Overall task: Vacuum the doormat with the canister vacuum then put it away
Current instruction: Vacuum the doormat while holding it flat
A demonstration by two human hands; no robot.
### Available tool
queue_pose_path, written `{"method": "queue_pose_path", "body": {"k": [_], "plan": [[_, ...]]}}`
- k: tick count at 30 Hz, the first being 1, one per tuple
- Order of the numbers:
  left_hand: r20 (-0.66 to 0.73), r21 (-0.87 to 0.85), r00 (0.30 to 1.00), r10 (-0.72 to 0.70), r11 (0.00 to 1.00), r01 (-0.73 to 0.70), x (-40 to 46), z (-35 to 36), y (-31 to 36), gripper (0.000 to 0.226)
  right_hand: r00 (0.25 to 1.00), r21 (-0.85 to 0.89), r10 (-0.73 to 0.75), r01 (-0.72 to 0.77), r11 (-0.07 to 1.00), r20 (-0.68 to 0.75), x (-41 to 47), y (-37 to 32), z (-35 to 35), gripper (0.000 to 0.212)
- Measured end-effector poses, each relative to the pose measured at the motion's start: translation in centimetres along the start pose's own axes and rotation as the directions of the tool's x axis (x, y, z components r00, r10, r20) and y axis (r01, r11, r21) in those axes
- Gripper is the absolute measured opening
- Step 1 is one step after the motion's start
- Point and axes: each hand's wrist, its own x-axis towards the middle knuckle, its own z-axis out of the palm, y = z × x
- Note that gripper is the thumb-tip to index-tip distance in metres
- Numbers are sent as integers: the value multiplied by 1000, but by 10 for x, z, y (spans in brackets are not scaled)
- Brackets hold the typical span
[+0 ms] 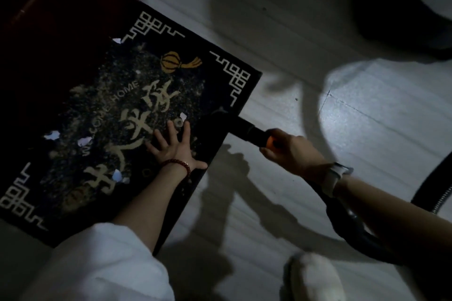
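A black doormat (102,115) with cream corner patterns, a lantern picture and "WELCOME HOME" lettering lies on the pale floor, strewn with crumbs and several white paper scraps (52,135). My left hand (175,145) presses flat on the mat near its right edge, fingers spread. My right hand (287,150) grips the black vacuum wand (247,129), whose dark nozzle (215,121) rests on the mat's right edge just beyond my left fingers. The black hose (354,232) curves back under my right forearm.
A dark red surface (61,7) borders the mat at top left. A dark object (401,22) sits at the top right, a ribbed hose section (440,193) at the right edge, and a white slipper (315,276) at the bottom.
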Motion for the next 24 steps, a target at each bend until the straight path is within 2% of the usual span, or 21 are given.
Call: {"method": "queue_pose_path", "body": {"k": [2, 4, 6, 8, 11, 14, 16, 18, 20, 22, 24], "plan": [[-31, -20, 1000, 2, 1000, -3, 3, 4, -2, 120, 997, -14, -1, 0, 1000, -74, 4, 5, -6, 40], [-47, -51, 999, 6, 999, -8, 7, 10, -3, 120, 987, 54, 10, -1, 999, -161, 26, 11, -21, 39], [-68, -86, 998, 10, 996, -15, 8, 15, -4, 120, 988, 196, 49, -19, 980, -147, 44, 13, -34, 33], [-89, -109, 996, 6, 994, -15, 10, 17, -5, 120, 996, 246, 14, 8, 969, -88, 49, 15, -30, 30], [-144, -127, 990, -6, 992, -13, 9, 23, -8, 123, 997, 224, -75, 71, 972, 12, 30, 11, -5, 32], [-217, -165, 975, -48, 986, 12, 4, 33, -11, 125, 983, 60, -155, 150, 987, 95, 6, 7, 17, 34], [-255, -214, 962, -92, 976, 36, -3, 42, -11, 123, 977, -25, -204, 206, 978, 60, -1, 6, 19, 37], [-269, -245, 956, -114, 968, 47, -8, 48, -11, 119, 977, 19, -210, 211, 977, -30, 7, 8, 6, 39], [-258, -260, 960, -106, 965, 36, -9, 48, -11, 118, 984, 96, -146, 156, 983, -102, 22, 9, -7, 38], [-236, -258, 967, -95, 966, 32, -9, 45, -12, 118, 989, 111, -118, 128, 986, -92, 25, 7, -3, 33], [-205, -262, 976, -73, 965, 17, -6, 43, -16, 119, 982, 64, -185, 187, 980, -37, 9, 1, 21, 32]]}}
